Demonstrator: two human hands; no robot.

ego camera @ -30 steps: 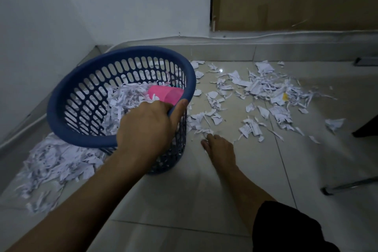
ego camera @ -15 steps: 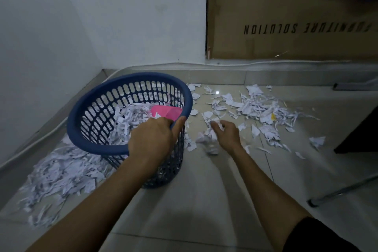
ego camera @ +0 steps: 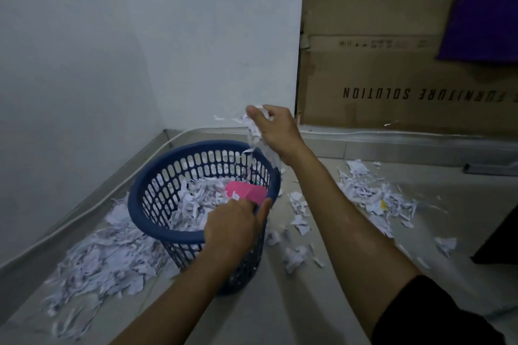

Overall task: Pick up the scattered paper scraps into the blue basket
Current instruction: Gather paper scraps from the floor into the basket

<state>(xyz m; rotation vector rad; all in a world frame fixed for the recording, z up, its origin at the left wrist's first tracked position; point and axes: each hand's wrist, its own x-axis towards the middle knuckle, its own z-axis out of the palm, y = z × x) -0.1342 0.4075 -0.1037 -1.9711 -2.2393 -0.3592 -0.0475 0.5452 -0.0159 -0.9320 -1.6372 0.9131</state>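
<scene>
A blue perforated basket (ego camera: 157, 193) stands tilted on the tiled floor, holding white paper scraps and a pink piece (ego camera: 246, 192). My left hand (ego camera: 232, 225) grips its near rim, thumb over the edge. My right hand (ego camera: 273, 131) is raised above the basket's far right rim and holds a bunch of white scraps (ego camera: 253, 127), some of them trailing down toward the opening. More scraps lie in a heap (ego camera: 106, 258) left of the basket and scattered (ego camera: 370, 196) to its right.
White walls meet in the corner behind the basket. A large cardboard box (ego camera: 392, 78) leans at the back right, with a purple sheet (ego camera: 485, 8) over it. A dark object (ego camera: 501, 241) sits at the right edge. A cable runs along the skirting.
My right hand gathered scraps from the floor and lifted them up over the basket. The view tilted upward. My left hand kept its grip on the rim.
</scene>
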